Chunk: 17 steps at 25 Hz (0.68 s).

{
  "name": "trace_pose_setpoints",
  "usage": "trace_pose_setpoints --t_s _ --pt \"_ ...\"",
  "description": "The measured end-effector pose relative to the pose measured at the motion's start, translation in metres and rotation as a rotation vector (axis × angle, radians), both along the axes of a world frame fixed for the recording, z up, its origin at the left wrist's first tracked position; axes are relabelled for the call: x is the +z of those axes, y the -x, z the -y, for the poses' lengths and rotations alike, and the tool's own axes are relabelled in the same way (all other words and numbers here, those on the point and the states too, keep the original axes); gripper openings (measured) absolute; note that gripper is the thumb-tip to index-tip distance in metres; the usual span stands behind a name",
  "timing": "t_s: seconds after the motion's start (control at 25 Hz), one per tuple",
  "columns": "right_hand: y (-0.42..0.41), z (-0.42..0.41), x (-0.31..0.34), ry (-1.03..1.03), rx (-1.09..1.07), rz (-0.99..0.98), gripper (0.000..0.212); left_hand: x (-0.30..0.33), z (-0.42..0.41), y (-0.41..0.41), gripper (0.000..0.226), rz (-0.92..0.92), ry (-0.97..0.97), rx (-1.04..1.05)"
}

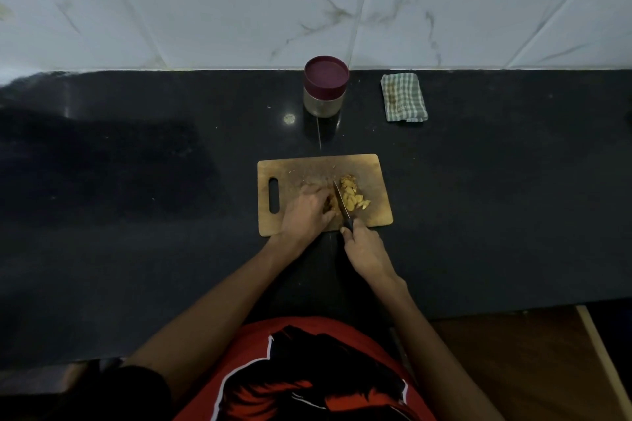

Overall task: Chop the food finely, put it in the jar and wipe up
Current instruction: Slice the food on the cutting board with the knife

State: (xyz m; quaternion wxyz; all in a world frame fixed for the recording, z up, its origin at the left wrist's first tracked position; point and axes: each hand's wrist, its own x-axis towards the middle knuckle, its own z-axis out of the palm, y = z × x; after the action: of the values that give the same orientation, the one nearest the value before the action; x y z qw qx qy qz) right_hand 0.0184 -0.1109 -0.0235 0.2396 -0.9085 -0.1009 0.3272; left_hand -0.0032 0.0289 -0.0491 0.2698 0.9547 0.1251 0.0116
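pinning the uncut food (330, 204) under curled left hand (305, 212) fingers steadies it, while the right hand (364, 247) grips the knife (342, 203) for slicing on the chopping board (307, 167).

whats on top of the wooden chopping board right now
Pale yellow sliced food pieces, a black-handled knife, and the left hand holding an uncut piece it mostly covers.
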Motion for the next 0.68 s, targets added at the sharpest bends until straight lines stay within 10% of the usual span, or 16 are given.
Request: trace_pose_setpoints --t_s 0.32,0.68 --pt "-0.001 -0.003 0.000 0.003 -0.002 -0.016 0.024 0.013 -0.012 -0.010 0.052 -0.062 0.102 0.000" --pt "0.007 -0.011 0.000 -0.013 0.029 -0.076 0.026 0.012 -0.035 -0.009 0.015 0.039 0.382 0.265"
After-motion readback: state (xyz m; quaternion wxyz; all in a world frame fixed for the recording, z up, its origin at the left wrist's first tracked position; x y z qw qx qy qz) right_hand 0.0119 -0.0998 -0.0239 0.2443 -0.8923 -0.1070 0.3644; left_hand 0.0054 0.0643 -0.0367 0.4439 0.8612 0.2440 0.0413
